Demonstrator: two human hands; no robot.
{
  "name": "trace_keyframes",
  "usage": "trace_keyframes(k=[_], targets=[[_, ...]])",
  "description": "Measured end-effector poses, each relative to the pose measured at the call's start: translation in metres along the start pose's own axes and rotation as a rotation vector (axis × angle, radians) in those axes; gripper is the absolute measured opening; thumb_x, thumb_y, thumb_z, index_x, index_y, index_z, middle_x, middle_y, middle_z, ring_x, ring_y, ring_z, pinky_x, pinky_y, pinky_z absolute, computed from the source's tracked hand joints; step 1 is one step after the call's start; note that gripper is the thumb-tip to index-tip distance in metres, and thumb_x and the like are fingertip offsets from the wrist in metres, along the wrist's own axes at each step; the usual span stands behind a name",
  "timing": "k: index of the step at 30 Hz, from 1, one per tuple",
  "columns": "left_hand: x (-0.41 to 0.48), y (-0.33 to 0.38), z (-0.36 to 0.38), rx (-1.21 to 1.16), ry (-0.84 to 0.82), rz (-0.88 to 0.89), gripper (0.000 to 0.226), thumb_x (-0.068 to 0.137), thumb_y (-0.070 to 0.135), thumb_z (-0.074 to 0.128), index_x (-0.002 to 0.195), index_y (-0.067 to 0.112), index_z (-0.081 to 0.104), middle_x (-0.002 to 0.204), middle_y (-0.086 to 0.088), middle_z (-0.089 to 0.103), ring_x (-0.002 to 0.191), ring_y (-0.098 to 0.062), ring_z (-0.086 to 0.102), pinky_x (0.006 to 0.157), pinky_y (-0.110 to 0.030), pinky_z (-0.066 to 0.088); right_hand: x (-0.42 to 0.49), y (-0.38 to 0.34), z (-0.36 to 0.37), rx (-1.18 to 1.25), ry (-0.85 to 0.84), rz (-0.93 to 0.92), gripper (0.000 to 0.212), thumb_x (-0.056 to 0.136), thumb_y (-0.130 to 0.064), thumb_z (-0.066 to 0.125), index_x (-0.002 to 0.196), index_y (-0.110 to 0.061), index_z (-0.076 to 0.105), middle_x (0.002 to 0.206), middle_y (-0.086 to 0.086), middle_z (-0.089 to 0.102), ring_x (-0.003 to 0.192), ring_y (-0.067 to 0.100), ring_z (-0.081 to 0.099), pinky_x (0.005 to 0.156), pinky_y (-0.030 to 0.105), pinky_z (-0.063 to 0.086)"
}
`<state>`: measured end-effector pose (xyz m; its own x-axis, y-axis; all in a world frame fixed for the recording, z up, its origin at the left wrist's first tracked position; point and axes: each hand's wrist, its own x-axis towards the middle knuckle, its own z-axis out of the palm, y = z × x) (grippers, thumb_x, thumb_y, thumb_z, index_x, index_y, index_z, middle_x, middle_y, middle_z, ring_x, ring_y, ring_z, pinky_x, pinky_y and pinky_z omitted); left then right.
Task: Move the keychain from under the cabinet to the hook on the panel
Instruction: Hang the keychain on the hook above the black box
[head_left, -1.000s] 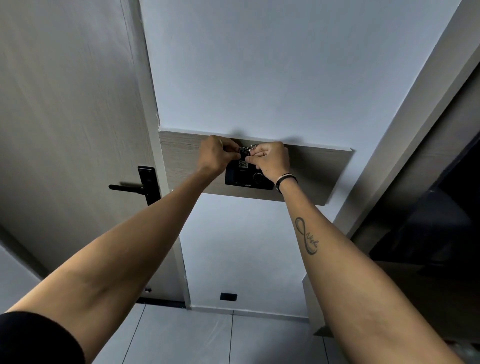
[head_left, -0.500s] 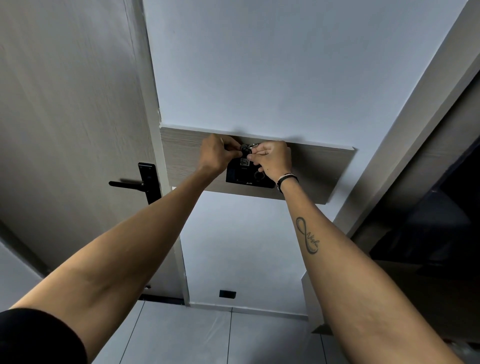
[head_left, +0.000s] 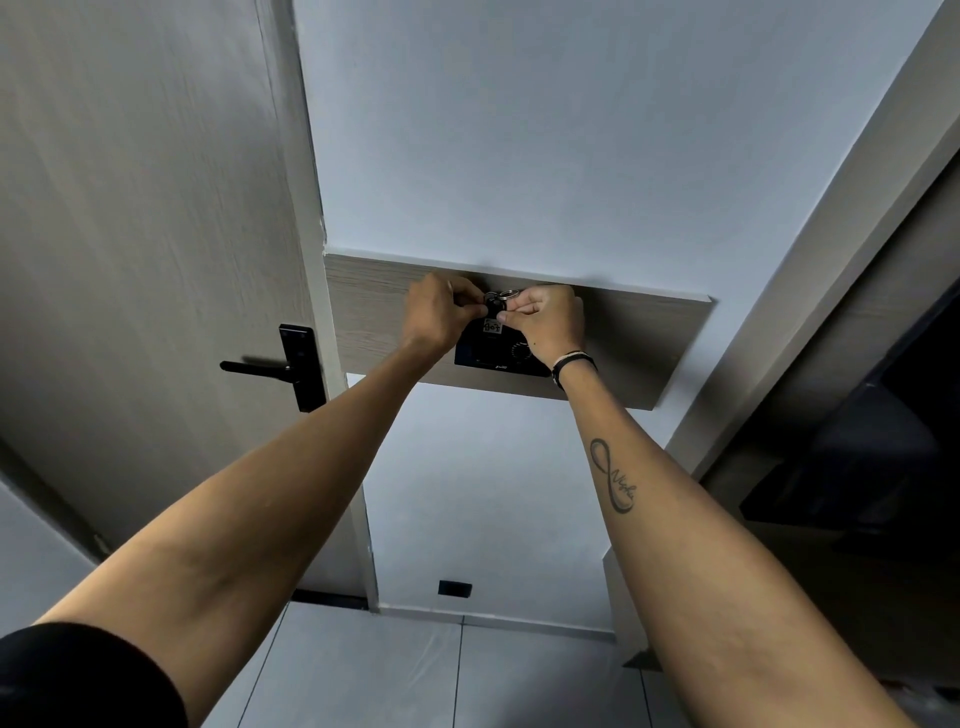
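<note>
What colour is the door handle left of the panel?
Black: the door handle and its backplate, seen in the head view against the grey wood-grain door.

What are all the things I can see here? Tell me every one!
Keychain: one, black with silver rings and a small white tag, pinched between both hands at the panel.
Panel: one, grey-brown wood, on the white wall.
Black box: one, on the panel, below the keychain.
Door: one, grey wood, left.
Door handle: one, black.
Wall socket: one, black, near the floor.
Left hand: one.
Right hand: one, with a wristband.
</note>
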<state>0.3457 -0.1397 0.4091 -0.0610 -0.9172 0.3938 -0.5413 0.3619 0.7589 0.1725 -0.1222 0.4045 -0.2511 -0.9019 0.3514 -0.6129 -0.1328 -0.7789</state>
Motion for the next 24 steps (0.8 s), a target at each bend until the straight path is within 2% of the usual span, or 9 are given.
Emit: trace_keyframes(k=[3,5,12,15,17,19,21,24], targets=[[-0.004,0.002,0.000,0.083,-0.017,0.019,0.013,0.085,0.015,0.085,0.098,0.015,0.086,0.096,-0.006,0.085,0.091,-0.021,0.078,0.085,-0.034,0.058,-0.002,0.000,0.000,-0.080,-0.036,0.000,0.015,0.076,-0.022,0.094,0.087,-0.018,0.084,0.081,0.001,0.082,0.079,0.015,0.077,0.079,0.028,0.061],[-0.008,0.001,0.001,0.111,0.002,0.026,0.012,0.085,0.018,0.084,0.097,0.017,0.087,0.093,-0.005,0.085,0.089,-0.022,0.077,0.080,-0.032,0.054,-0.004,0.000,0.001,-0.094,-0.042,-0.009,0.014,0.076,-0.020,0.093,0.086,-0.017,0.084,0.079,0.001,0.080,0.079,0.017,0.076,0.079,0.031,0.062],[-0.014,0.005,0.002,0.177,0.009,0.068,0.017,0.093,0.022,0.078,0.108,0.019,0.085,0.101,-0.006,0.085,0.095,-0.024,0.078,0.086,-0.033,0.058,-0.007,0.001,0.001,-0.141,-0.031,-0.027,0.015,0.078,-0.025,0.092,0.088,-0.019,0.083,0.086,0.001,0.083,0.085,0.021,0.078,0.083,0.042,0.065],[-0.017,0.003,-0.003,0.286,0.031,0.159,0.021,0.096,0.024,0.072,0.114,0.020,0.081,0.109,-0.004,0.082,0.100,-0.030,0.075,0.086,-0.041,0.060,-0.013,0.007,-0.005,-0.170,0.045,-0.084,0.016,0.084,-0.036,0.086,0.088,-0.022,0.081,0.086,-0.003,0.082,0.081,0.018,0.076,0.076,0.036,0.064],[-0.021,-0.001,-0.006,0.355,0.085,0.238,0.024,0.097,0.023,0.069,0.119,0.016,0.077,0.117,-0.006,0.075,0.105,-0.033,0.070,0.082,-0.045,0.060,-0.019,0.013,-0.010,-0.252,0.147,-0.131,0.022,0.088,-0.043,0.080,0.088,-0.021,0.079,0.086,-0.001,0.081,0.082,0.023,0.073,0.070,0.034,0.059],[-0.025,-0.007,-0.007,0.415,0.147,0.292,0.030,0.097,0.022,0.068,0.124,0.013,0.073,0.127,-0.008,0.069,0.112,-0.034,0.066,0.082,-0.047,0.061,-0.024,0.022,-0.017,-0.360,0.248,-0.188,0.021,0.092,-0.040,0.075,0.089,-0.020,0.078,0.090,0.003,0.078,0.091,0.031,0.068,0.072,0.037,0.054],[-0.028,-0.015,-0.007,0.482,0.185,0.326,0.039,0.094,0.019,0.068,0.132,0.010,0.068,0.136,-0.011,0.063,0.119,-0.036,0.063,0.089,-0.050,0.059,-0.030,0.030,-0.023,-0.468,0.303,-0.229,0.018,0.095,-0.036,0.072,0.095,-0.019,0.076,0.098,0.005,0.072,0.100,0.035,0.063,0.078,0.042,0.051],[-0.031,-0.027,-0.006,0.572,0.193,0.340,0.056,0.094,0.017,0.065,0.149,0.007,0.054,0.159,-0.017,0.048,0.144,-0.040,0.050,0.112,-0.050,0.048,-0.037,0.039,-0.030,-0.589,0.364,-0.261,0.024,0.096,-0.035,0.068,0.112,-0.019,0.073,0.118,0.009,0.065,0.114,0.035,0.059,0.089,0.048,0.052]])
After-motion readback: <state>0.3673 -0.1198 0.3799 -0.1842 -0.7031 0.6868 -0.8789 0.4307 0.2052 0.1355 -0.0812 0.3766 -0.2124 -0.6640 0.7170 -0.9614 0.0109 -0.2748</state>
